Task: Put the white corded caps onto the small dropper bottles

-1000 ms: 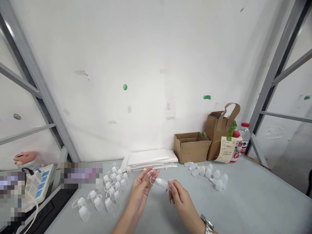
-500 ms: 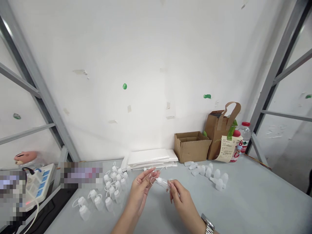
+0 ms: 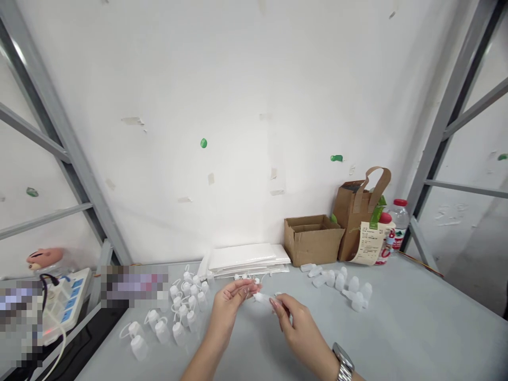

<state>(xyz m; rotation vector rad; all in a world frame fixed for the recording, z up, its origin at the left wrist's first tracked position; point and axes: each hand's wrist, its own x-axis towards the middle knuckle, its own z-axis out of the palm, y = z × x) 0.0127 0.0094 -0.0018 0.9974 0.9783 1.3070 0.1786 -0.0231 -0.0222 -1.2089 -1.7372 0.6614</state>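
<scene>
Grey table (image 3: 400, 338), white wall (image 3: 238, 106) behind. Back R: cardboard box (image 3: 311, 243), kraft paper bag (image 3: 349, 222), printed slip (image 3: 367, 243) w/ text too small to read; no legible brands. Loose bottles (image 3: 186, 304) on L of me. Small white plastic bottle (image 3: 262, 298) btwn my hands, off table, long axis approx L–R. L hand (image 3: 232, 309) pinched at near end, hold unclear. R hand (image 3: 297, 328) part open, fingertips on far end, about as near. Watch (image 3: 343, 362) on R wrist.

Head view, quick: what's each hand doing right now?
Left hand: closed, pinching the neck end of a small white plastic bottle.
Right hand: closed, fingertips holding the same bottle.
</scene>
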